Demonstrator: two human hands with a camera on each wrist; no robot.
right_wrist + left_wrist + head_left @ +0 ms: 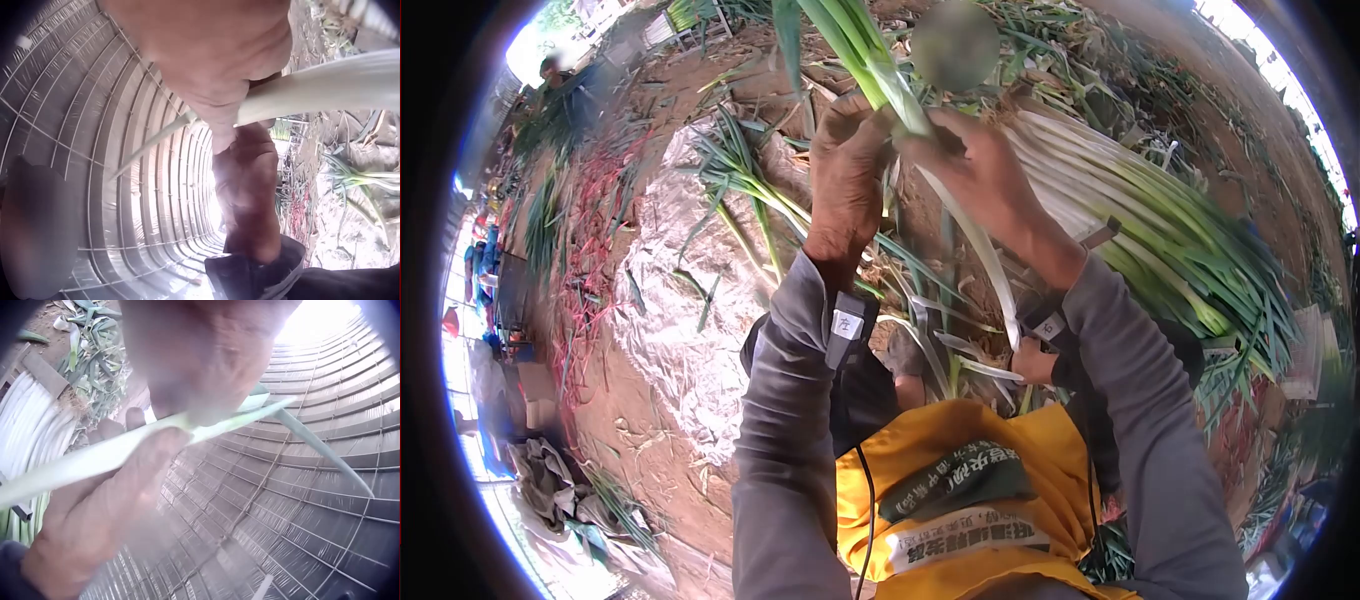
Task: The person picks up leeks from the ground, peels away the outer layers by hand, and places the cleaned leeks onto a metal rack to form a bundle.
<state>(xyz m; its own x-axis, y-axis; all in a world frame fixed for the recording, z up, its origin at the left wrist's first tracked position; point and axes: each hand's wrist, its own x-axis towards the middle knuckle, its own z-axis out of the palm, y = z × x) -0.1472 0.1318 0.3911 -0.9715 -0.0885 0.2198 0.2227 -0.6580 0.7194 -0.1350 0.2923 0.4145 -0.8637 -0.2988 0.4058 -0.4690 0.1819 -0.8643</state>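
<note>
In the head view, both hands are raised in front of the body around one long green onion [988, 255]. Its green leaves run up past the top edge and its white shank slants down to the lower right. My left hand [847, 165] grips it where green meets white. My right hand [990, 180] pinches the shank just beside, thumb against the stalk. The left wrist view shows the right hand [94, 512] with its thumb along the white shank [81, 462]. In the right wrist view the right hand [219, 56] partly covers the stalk, and the left hand [250, 194] is below it.
A big stack of cleaned green onions [1130, 190] lies on the right, by a short flat bar [1100, 233]. Loose onions [740, 165] rest on a white sheet [670, 260] at left. Red strings [590, 270] and leaf scraps [1060, 50] litter the dirt floor.
</note>
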